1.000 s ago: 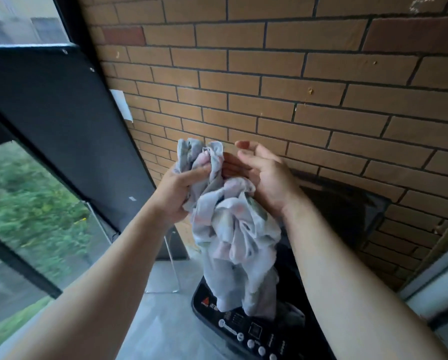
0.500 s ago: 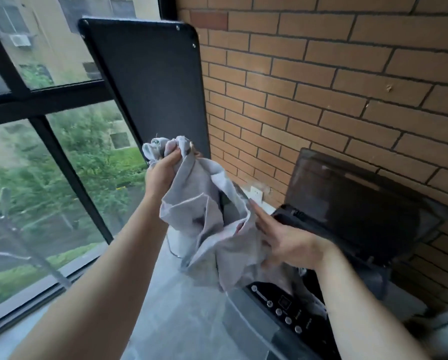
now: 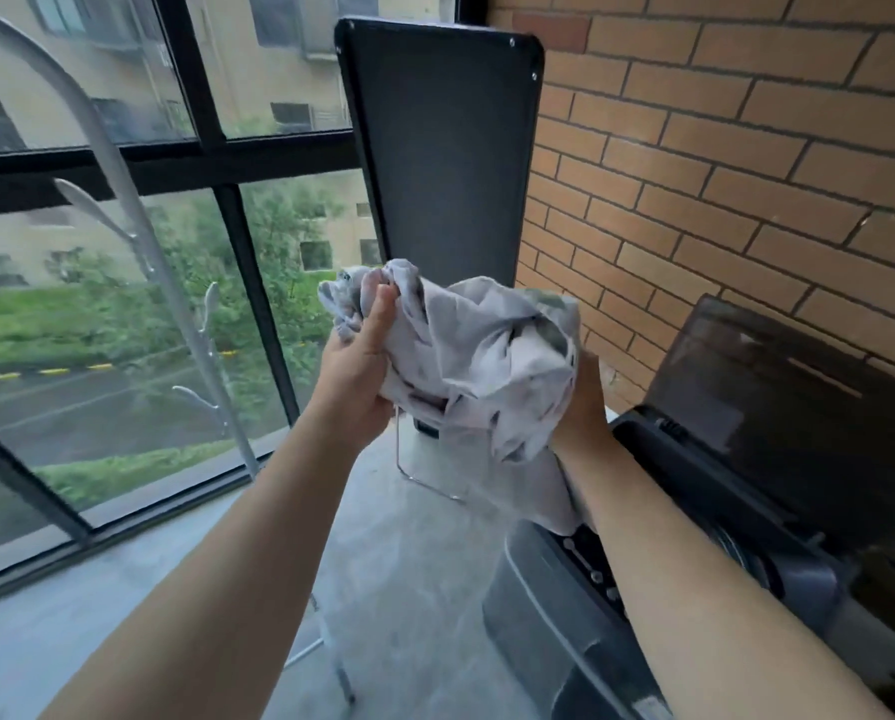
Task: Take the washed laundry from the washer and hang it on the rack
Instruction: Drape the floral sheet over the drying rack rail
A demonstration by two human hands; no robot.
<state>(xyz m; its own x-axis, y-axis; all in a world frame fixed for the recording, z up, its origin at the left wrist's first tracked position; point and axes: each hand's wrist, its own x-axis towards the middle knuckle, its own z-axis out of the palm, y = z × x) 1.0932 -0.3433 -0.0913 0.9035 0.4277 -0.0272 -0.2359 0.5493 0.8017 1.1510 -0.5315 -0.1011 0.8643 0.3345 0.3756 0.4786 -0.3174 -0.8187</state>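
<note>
By a brick wall (image 3: 721, 163) and window (image 3: 97, 330), a crumpled cloth (image 3: 487, 350) was held over the open washer's (image 3: 549, 595) front edge. It was gripped in the curled fingers of the left hand (image 3: 354, 371), those of the right hand (image 3: 583, 407) being hidden in folds. Carrying seemed underway and spreading it over the rack (image 3: 139, 220) at left was called for; since half a second earlier the right hand had been raised beside the cloth.

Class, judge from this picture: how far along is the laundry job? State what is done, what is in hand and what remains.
Done: the washer lid is up and a pale grey garment is out of the washer. In hand: the left hand grips its bunched top; the right hand supports it, fingers hidden. Left: it is not yet on the white rack by the window.
</note>
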